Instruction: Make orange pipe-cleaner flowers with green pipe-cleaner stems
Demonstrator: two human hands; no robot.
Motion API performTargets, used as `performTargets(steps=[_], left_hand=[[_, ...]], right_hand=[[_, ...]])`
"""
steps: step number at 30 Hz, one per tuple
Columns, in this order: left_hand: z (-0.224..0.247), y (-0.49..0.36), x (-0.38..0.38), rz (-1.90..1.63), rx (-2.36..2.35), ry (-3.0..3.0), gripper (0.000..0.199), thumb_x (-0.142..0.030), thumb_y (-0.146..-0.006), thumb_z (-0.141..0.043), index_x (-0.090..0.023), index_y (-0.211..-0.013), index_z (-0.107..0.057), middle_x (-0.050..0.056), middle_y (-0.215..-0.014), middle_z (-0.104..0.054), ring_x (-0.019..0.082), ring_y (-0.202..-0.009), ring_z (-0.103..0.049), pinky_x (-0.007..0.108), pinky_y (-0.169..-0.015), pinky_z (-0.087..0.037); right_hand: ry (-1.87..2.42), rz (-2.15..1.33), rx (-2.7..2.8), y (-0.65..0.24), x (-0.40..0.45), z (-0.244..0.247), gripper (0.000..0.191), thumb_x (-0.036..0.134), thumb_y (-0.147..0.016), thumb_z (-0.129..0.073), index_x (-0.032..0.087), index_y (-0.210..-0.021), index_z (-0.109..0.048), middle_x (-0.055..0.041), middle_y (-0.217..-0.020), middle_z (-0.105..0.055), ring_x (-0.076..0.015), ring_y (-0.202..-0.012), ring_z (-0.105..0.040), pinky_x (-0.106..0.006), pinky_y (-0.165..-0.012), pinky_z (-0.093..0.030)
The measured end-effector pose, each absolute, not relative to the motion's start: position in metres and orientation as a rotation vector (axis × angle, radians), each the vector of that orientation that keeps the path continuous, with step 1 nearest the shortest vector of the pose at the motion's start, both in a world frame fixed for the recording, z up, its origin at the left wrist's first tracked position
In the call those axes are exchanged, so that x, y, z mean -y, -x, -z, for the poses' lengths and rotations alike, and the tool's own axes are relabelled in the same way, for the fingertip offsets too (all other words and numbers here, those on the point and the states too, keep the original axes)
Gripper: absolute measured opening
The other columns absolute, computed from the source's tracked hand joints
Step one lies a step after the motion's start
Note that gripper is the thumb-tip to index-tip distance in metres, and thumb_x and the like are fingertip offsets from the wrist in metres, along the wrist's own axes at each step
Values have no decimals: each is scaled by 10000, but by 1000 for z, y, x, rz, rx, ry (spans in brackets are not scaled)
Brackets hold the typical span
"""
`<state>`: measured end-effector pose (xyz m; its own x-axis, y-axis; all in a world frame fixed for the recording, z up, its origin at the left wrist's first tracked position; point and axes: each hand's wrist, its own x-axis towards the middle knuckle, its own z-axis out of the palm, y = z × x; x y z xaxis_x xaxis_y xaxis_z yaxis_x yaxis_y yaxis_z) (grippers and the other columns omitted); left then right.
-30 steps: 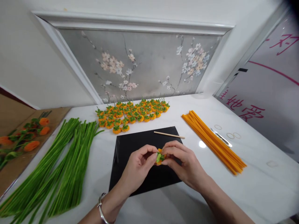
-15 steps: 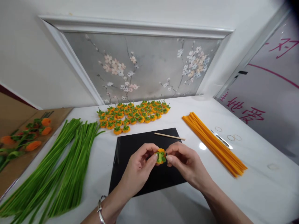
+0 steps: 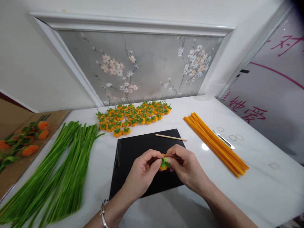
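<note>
Between my two hands, above a black mat point(image 3: 133, 158), is a small orange pipe-cleaner flower point(image 3: 163, 167) with green leaves on top. My left hand point(image 3: 144, 169) pinches its left side between thumb and fingers. From the right, my right hand point(image 3: 186, 164) closes thumb and forefinger on the green part. The fingertips hide much of the flower. Just beyond my hands, a thin wooden stick point(image 3: 171, 137) lies across the mat's far right corner.
Many similar orange flowers point(image 3: 133, 115) stand against the wall. Green pipe cleaners point(image 3: 73, 171) lie left, beside a board picturing orange flowers point(image 3: 30, 150). Orange pipe cleaners point(image 3: 213, 142), a scalpel point(image 3: 225, 141) and clear rings point(image 3: 232, 137) lie right.
My right fingers have moved left from the flower's edge onto its green part. The flower looks tilted differently and is more covered. The whole view has shifted slightly.
</note>
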<state>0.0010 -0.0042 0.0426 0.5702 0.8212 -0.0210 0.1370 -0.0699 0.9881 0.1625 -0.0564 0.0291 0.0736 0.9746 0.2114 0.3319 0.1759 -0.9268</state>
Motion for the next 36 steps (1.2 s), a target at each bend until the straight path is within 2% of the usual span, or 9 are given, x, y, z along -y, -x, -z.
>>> performTargets(steps=[3,6,11,21,30,36], left_hand=[[-45,-2,4,-661,-840,-1467,153,-279,-867,-568,-134,-876,-618,25,-804,-581,124,-720,-533,235,-669,-463],[-45,-1,4,-644,-834,-1322,157,-287,-863,-585,-136,-879,-626,18,-796,-585,120,-721,-540,230,-671,-472],[-44,1,3,-623,-813,-1217,146,-291,-869,-592,-156,-896,-640,9,-797,-588,114,-728,-548,232,-686,-479],[-47,2,2,-601,-748,-1325,167,-285,-892,-568,-133,-870,-632,6,-784,-543,99,-720,-499,202,-673,-447],[-46,2,4,-574,-718,-1189,143,-279,-886,-576,-150,-867,-635,11,-782,-555,108,-720,-510,230,-681,-455],[-48,0,5,-630,-770,-1277,133,-277,-874,-580,-152,-893,-620,8,-791,-570,113,-727,-535,231,-691,-464]], right_hand=[[1320,-613,1556,-163,56,-28,164,127,-903,-467,187,-772,-545,-28,-817,-558,-129,-710,-560,-247,-628,-479],[1250,-504,1674,-166,54,-29,183,110,-925,-409,186,-857,-561,-48,-878,-554,-134,-760,-563,-261,-682,-493],[1173,-458,1762,-174,53,-31,182,105,-917,-451,202,-972,-595,-56,-922,-596,-151,-847,-585,-267,-741,-518],[1134,-438,1795,-174,53,-32,204,84,-917,-419,193,-920,-591,-58,-858,-596,-145,-777,-578,-259,-694,-529],[1087,-362,1863,-175,54,-32,245,76,-928,-359,192,-917,-574,-66,-881,-605,-156,-827,-577,-275,-721,-527],[1157,-404,1773,-179,53,-36,197,132,-931,-419,207,-977,-595,-66,-922,-615,-166,-865,-599,-282,-746,-530]])
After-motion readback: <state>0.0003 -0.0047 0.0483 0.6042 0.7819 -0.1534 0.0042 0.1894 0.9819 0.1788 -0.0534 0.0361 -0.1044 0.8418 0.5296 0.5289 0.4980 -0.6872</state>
